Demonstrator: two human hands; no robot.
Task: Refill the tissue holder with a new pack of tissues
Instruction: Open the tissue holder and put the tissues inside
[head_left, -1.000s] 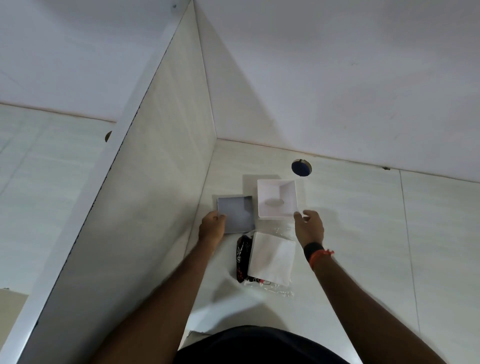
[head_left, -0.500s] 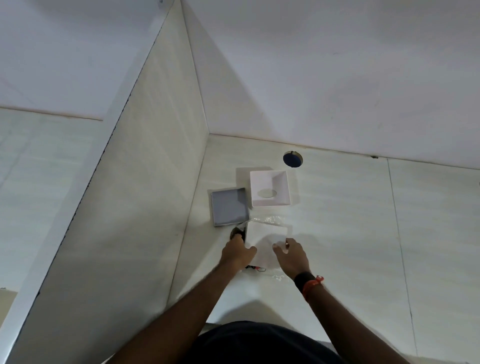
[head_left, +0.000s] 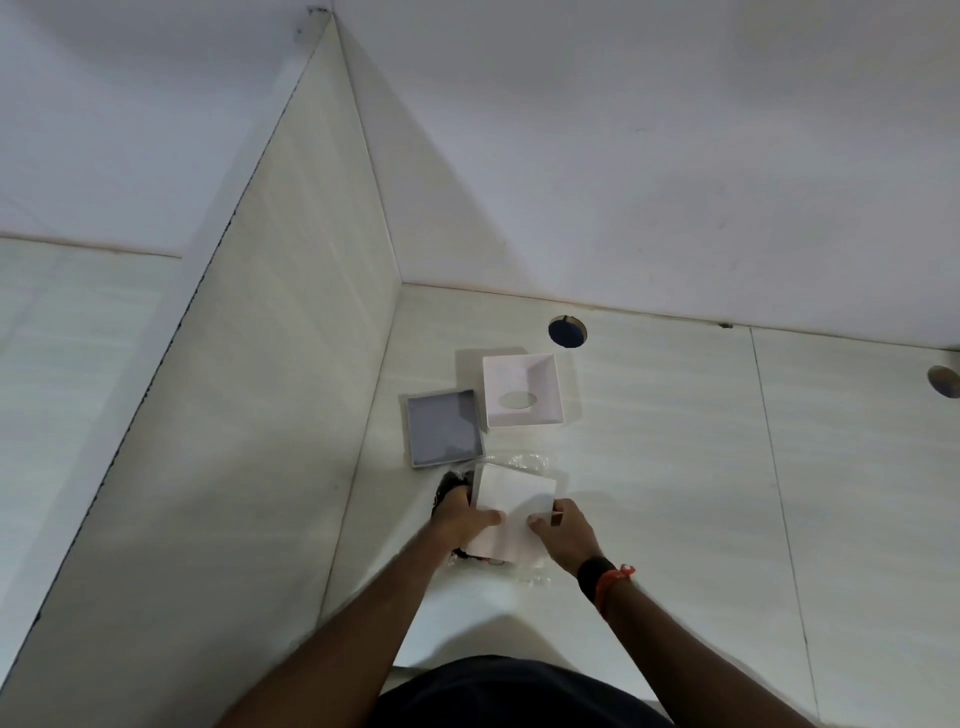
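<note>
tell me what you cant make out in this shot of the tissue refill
Head view, the only one:
- Dark wrapper: mostly hidden under the left hand and tissue stack; print unreadable.
- Right hand: small brown thing at its fingers, too small to identify.
- Clear plastic: extent unclear, nearly invisible against the pale floor.

No text or label can be read anywhere.

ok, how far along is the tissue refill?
Done: the white holder lies open and empty, its grey lid set beside it. In hand: left hand and right hand both grip the white tissue stack over its clear wrapper. Left: put the stack into the holder and close it.
</note>
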